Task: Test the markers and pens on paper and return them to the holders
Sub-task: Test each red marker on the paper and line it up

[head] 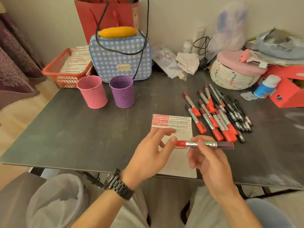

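Note:
My right hand (209, 160) pinches a red marker (212, 144) held level above the paper (181, 129), its red cap pointing left. My left hand (153, 152) hovers beside that cap with its fingers spread and the thumb tip touching or nearly touching it. The paper carries rows of red and dark test marks. A pile of red markers (212, 119) and black pens (236, 112) lies on the table to the right. A pink holder (92, 92) and a purple holder (121, 91) stand at the back left, with nothing showing above their rims.
A red basket (65, 68) with marked paper sits at the far left. Behind the holders stands a blue checked bag (121, 58). A woven basket (233, 74), a glue bottle (265, 86) and a red box (289, 91) crowd the back right. The table's front edge (65, 165) is near my knees.

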`<state>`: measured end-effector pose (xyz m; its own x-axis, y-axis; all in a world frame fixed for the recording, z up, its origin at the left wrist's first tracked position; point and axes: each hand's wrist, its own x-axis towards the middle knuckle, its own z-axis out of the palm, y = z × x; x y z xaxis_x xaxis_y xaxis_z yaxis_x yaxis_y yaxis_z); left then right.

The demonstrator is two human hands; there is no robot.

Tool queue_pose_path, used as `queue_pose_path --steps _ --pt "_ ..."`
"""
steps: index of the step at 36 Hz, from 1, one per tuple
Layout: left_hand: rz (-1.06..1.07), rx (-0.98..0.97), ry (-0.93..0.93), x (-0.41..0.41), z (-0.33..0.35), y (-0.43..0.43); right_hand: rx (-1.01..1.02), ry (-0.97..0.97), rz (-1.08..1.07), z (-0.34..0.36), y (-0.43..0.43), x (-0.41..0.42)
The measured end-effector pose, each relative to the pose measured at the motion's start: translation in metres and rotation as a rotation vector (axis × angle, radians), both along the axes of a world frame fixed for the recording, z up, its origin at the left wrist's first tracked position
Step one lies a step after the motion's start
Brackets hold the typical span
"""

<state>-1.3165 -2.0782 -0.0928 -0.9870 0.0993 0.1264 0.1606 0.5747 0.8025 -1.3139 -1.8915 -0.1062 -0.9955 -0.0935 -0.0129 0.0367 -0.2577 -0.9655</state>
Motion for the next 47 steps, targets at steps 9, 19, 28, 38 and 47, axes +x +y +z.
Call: queue_pose_path --steps 9,19,28,38,47 --pt "-0.200 0.002 -0.046 0.013 -0.012 0.012 -0.268 -0.192 -0.110 0.003 -0.006 0.016" --pt "-0.209 -0.374 0.242 0.027 -0.019 0.023 -0.865 -0.519 -0.345 0.018 -0.022 -0.003" --pt "-0.238 -0.101 -0.054 0.030 -0.017 -0.010 -0.878 -0.300 -0.209 0.011 0.024 -0.033" --pt "0.097 -0.125 0.086 -0.039 -0.023 -0.055 -0.845 -0.307 -0.089 -0.019 0.035 -0.050" --pt "-0.020 -0.443 0.053 -0.064 -0.041 -0.063 -0.619 -0.392 -0.050 -0.021 0.033 -0.045"
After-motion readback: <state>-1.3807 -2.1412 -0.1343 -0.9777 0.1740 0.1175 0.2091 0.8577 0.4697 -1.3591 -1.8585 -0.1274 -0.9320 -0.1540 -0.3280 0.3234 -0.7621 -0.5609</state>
